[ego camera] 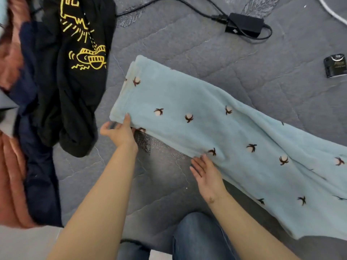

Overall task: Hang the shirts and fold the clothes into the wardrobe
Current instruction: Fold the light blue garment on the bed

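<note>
A light blue fleece garment (216,128) with small dark-and-pink flower marks lies folded lengthwise across the grey quilted bed (187,53), running from the centre to the lower right. My left hand (118,131) holds its near left corner, thumb on top of the fabric and fingers curled under the edge. Further right, my right hand (206,173) lies against the garment's near edge with its fingers straight. A black shirt (75,81) with a yellow print lies crumpled at the upper left.
Navy (37,175) and rust-orange clothes (11,184) are piled along the left edge. A black power adapter (244,25) with its cable lies at the top, and a small black box (335,65) sits at the right. My jeans-clad knee (197,239) is at the bottom.
</note>
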`<move>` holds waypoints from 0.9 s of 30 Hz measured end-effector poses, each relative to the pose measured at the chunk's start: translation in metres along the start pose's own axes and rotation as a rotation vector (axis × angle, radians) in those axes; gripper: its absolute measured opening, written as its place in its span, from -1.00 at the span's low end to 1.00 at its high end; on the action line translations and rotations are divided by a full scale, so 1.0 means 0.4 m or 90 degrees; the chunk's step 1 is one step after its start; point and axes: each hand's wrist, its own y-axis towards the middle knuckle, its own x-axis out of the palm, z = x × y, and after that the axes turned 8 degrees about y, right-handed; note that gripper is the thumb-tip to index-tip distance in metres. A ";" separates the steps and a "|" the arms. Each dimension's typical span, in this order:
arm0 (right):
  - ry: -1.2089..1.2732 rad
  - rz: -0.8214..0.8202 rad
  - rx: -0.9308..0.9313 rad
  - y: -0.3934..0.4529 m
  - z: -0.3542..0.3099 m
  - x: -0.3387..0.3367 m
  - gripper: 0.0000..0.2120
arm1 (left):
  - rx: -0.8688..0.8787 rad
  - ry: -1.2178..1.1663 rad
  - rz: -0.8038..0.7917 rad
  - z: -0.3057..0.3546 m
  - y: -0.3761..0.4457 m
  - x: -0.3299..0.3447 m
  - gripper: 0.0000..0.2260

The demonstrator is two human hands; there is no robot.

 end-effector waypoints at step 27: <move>0.473 0.167 -0.249 -0.020 0.056 0.066 -0.77 | -0.200 0.005 -0.307 0.068 0.090 -0.098 -0.66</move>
